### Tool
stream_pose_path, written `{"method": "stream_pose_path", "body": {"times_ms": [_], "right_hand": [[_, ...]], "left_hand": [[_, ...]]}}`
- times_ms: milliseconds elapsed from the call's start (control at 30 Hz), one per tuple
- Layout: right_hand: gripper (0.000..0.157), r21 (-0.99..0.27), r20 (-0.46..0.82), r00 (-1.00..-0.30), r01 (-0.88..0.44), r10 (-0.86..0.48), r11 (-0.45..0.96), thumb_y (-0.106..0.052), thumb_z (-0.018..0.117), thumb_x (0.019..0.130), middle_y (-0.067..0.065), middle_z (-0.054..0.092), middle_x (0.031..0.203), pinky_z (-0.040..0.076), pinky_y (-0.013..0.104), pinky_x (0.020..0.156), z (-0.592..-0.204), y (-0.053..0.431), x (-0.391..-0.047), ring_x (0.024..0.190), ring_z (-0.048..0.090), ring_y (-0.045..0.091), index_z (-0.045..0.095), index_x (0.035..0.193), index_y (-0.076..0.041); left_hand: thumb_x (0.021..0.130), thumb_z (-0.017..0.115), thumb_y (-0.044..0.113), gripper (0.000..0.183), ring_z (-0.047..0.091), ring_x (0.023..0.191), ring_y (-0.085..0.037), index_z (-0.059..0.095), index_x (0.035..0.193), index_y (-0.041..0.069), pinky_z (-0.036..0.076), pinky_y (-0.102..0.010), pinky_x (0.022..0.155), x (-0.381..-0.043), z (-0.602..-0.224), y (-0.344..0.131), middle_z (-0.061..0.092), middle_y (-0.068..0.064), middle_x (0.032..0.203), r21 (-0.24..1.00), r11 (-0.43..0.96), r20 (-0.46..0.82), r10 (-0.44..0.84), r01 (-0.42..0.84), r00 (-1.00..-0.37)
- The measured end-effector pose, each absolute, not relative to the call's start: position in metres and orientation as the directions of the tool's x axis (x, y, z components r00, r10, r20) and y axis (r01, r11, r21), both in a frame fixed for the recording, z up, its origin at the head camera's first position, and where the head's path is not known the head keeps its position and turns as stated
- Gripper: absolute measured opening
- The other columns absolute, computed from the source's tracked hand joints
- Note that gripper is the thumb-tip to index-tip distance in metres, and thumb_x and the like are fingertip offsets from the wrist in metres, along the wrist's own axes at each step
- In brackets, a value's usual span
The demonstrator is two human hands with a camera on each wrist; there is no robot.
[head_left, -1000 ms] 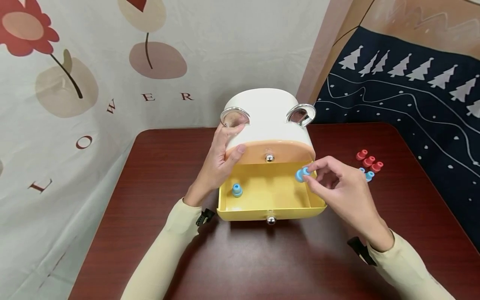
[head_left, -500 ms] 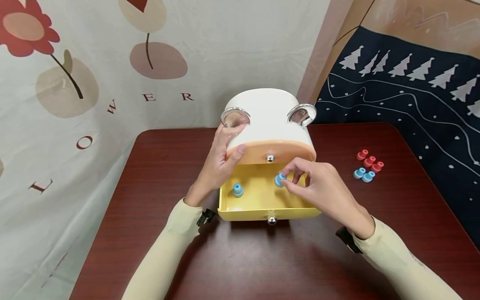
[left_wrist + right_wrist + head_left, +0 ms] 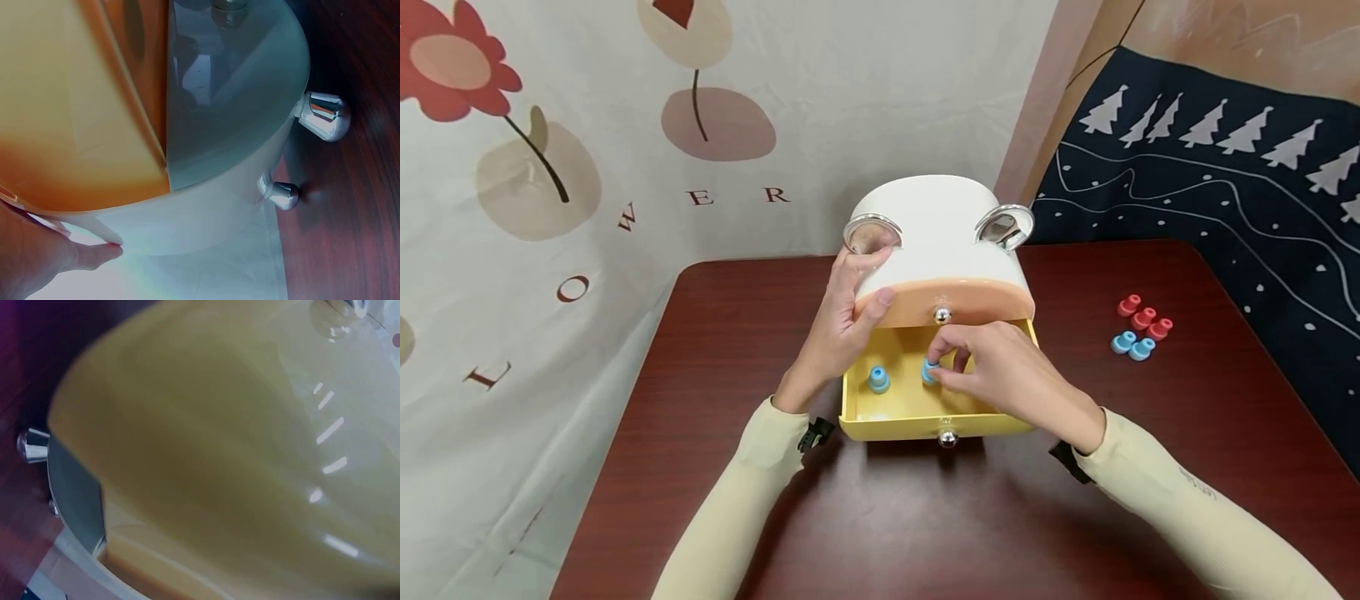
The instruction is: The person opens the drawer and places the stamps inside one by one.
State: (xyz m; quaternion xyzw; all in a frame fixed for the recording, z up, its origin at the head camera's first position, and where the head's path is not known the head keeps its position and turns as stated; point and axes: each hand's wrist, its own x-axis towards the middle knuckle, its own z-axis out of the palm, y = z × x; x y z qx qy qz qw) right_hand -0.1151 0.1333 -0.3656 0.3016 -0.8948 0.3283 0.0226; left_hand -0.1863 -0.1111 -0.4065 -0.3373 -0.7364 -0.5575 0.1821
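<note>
In the head view, a white mini drawer cabinet (image 3: 925, 208) with round silver ears stands on the table. Its yellow lower drawer (image 3: 898, 429) is pulled out, while the orange upper drawer (image 3: 985, 302) is in. My left hand (image 3: 838, 321) grips the cabinet's left side, thumb across the orange front and fingers along the white shell. With thumb and fingertips, my right hand (image 3: 1000, 362) pinches a small blue stepped peg (image 3: 928, 372) low inside the yellow drawer. Another blue peg (image 3: 878, 380) stands upright to its left in that drawer. The right wrist view shows mostly yellow drawer surface (image 3: 187, 425), not the fingers.
Right of the cabinet on the dark red table (image 3: 722, 350), several red pegs (image 3: 1144, 318) lie in a row, with two blue pegs (image 3: 1142, 349) beside them. Silver knobs (image 3: 948, 438) stick out from the drawer fronts. A printed cloth (image 3: 820, 100) hangs behind the table.
My right hand has moved left and down with the blue peg, from the drawer's right edge to its middle. My left hand has stayed on the cabinet.
</note>
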Motion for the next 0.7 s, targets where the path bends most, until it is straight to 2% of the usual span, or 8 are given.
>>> {"method": "stream_pose_path", "body": {"times_ms": [167,333,567,700], "right_hand": [[0.017,-0.561,0.194,-0.826,-0.536,-0.529,0.632,-0.012,0.091,0.091,-0.017,0.067,0.079,0.055,0.031,0.070,-0.365,0.130,-0.118,0.074,0.065,0.006,0.076,0.092,-0.021],[0.017,-0.551,0.131,-0.828,-0.518,-0.545,0.655,-0.015,0.092,0.091,-0.018,0.067,0.076,0.053,0.032,0.067,-0.362,0.123,-0.121,0.070,0.064,0.003,0.078,0.091,-0.023],[0.019,-0.528,0.104,-0.817,-0.528,-0.567,0.665,-0.016,0.091,0.091,-0.020,0.065,0.074,0.049,0.032,0.063,-0.361,0.116,-0.123,0.064,0.056,0.006,0.076,0.087,-0.026],[0.019,-0.518,0.115,-0.811,-0.541,-0.573,0.662,-0.014,0.091,0.091,-0.021,0.066,0.076,0.048,0.031,0.062,-0.361,0.114,-0.123,0.064,0.054,0.007,0.076,0.086,-0.025]], "left_hand": [[0.111,0.058,0.048,0.058,0.045,0.136,-0.027,0.055,0.150,0.005,0.038,-0.045,0.110,-0.186,-0.406,-0.111,0.049,-0.019,0.150,0.694,0.156,0.647,0.293,0.703,-0.704],[0.112,0.057,0.051,0.060,0.045,0.136,-0.027,0.054,0.149,0.005,0.037,-0.046,0.111,-0.186,-0.408,-0.112,0.048,-0.020,0.152,0.700,0.159,0.641,0.291,0.697,-0.710],[0.112,0.058,0.049,0.058,0.045,0.136,-0.028,0.054,0.149,0.005,0.037,-0.046,0.110,-0.186,-0.407,-0.111,0.049,-0.018,0.153,0.705,0.159,0.635,0.295,0.691,-0.715],[0.111,0.060,0.037,0.050,0.045,0.136,-0.029,0.055,0.149,0.006,0.037,-0.046,0.110,-0.186,-0.406,-0.111,0.049,-0.019,0.153,0.700,0.157,0.640,0.293,0.696,-0.710]]}}
